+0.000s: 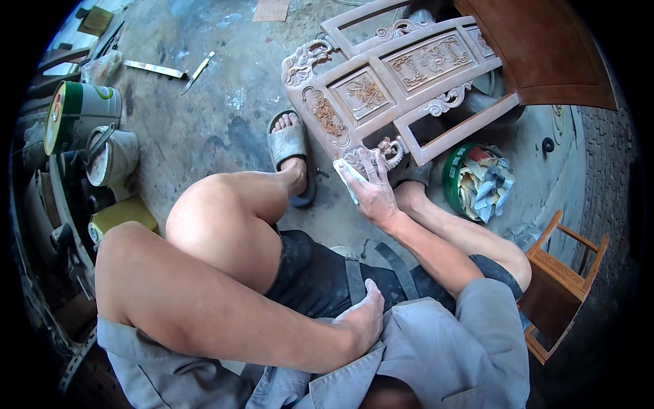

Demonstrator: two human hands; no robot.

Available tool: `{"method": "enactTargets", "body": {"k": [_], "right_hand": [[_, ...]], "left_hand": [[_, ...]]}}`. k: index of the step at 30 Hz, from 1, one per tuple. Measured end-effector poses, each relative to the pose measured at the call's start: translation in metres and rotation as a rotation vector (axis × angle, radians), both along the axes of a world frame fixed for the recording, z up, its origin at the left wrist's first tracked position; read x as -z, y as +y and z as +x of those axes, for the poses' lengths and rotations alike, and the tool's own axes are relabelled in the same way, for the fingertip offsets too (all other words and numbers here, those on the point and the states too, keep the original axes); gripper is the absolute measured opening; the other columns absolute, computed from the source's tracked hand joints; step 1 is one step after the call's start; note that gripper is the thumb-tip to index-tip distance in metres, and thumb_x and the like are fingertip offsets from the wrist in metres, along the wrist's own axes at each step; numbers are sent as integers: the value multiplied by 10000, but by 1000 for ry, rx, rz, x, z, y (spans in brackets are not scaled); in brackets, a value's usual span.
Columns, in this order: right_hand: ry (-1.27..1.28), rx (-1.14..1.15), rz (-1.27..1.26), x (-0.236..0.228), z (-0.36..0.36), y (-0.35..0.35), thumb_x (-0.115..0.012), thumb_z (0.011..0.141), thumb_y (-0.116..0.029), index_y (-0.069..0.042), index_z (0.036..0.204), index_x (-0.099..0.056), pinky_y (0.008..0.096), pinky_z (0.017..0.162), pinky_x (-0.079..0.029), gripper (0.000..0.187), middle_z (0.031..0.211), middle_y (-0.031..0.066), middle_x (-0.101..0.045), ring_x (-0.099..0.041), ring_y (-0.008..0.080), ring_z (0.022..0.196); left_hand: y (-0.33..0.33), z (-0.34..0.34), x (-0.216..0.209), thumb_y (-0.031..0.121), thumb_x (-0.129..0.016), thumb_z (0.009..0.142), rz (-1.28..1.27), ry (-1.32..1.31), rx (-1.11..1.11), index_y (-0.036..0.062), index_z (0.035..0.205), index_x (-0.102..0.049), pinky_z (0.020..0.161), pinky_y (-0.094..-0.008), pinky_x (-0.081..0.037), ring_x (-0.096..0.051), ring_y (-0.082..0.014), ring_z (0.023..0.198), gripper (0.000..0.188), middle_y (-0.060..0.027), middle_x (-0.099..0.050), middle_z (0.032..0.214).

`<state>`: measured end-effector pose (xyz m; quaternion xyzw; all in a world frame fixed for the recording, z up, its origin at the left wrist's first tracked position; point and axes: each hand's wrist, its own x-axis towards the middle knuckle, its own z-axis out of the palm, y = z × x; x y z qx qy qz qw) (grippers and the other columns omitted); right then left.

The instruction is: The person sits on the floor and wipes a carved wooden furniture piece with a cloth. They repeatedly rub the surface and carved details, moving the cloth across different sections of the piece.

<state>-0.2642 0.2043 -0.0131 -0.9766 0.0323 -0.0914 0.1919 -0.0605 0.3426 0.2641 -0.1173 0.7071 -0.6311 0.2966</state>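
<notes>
My right hand [377,193] reaches to the near corner of a carved wooden panel frame [371,125], coated in pale pinkish dust or primer. A white, flat folded piece [347,179], perhaps sandpaper, is pinched along the thumb side. The other fingers stretch over the scrolled carving at that corner. My left hand [364,317] rests by my lap against the grey shirt, its fingers stretched out and seen edge-on, with nothing visible in them. Pale dust covers both hands.
At right, a green tub [455,178] holds crumpled paper scraps beside a small wooden stool [560,273]. A brown wooden panel [545,51] stands beyond. Leftward are a large tin [102,109], a white bucket [112,155] and a yellow can [122,217]. Metal strips [155,70] lie on the floor.
</notes>
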Motion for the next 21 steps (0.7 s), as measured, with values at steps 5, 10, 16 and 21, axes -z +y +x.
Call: {"method": "enactTargets", "body": {"k": [5,10,16,21], "right_hand": [[113,19,-99,0,32,-2,-674,836,-32,-81,1565,-492,701,1253,-192,753,1489,140,-622,-348,469,1546],[-13,-9,-39,-2,-2,8,-629,885,-72,-66,1564,-485,663,1286,-170,694,1433,148,-662,-329,454,1558],[20,117,-32,1,18,26,-662,819,-19,-30,1569,-457,670,1275,-182,778,1484,202,-599,-334,533,1524],[21,275,12,-2,9,21,-635,807,15,15,1549,-478,683,1260,-205,759,1511,273,-543,-332,561,1512]], "left_hand": [[1,-2,6,235,-762,944,-5,30,16,-12,1321,-536,969,-293,-535,-588,-222,1032,504,-140,-577,1123],[8,-1,-4,236,-770,937,4,19,5,-4,1326,-536,964,-290,-535,-589,-218,1025,514,-133,-576,1121],[8,-5,1,237,-781,928,16,14,4,7,1332,-535,958,-287,-536,-589,-214,1017,526,-126,-575,1119],[10,-14,6,238,-789,920,13,1,2,15,1337,-535,953,-284,-536,-590,-211,1010,537,-119,-574,1116]]}}
